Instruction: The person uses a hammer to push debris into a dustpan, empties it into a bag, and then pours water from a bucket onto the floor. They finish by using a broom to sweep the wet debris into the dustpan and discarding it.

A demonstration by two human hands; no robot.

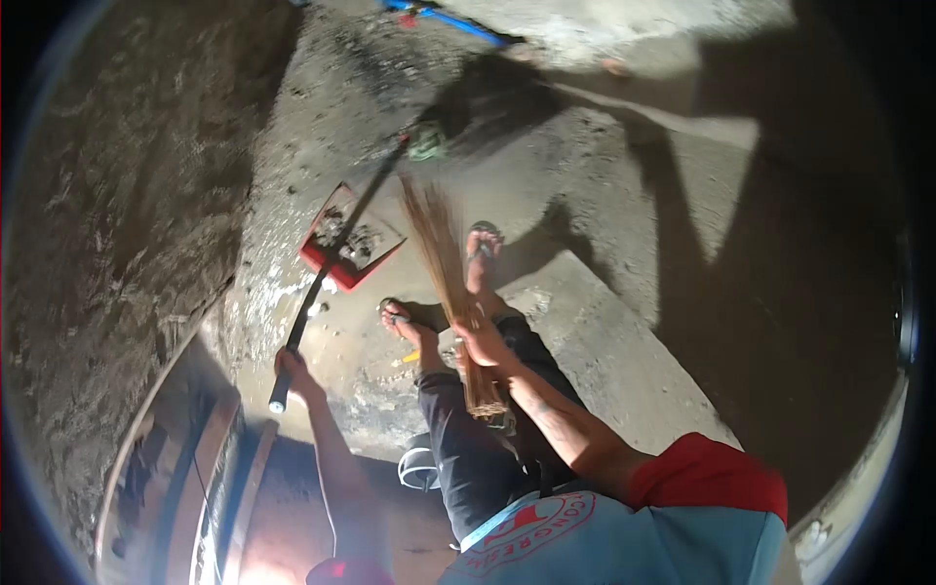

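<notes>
My left hand (295,373) is closed around the lower end of a long dark handle (314,288) belonging to a dustpan (387,256). The red-edged pan sits by the floor with grey rubble (363,244) in it. In my right hand (478,339) is a stick broom (435,239), gripped near its bundled butt end. Its thin brown bristles fan out ahead, just to the right of the pan. Close to the far end of the handle lies a crumpled green scrap (426,141).
My sandalled feet (398,317) stand on the rough, dusty floor. A rough wall (127,175) rises on the left. Blue piping (458,23) lies at the top. A raised slab (624,361) is on the right, and a grey bucket (419,466) stands near my legs.
</notes>
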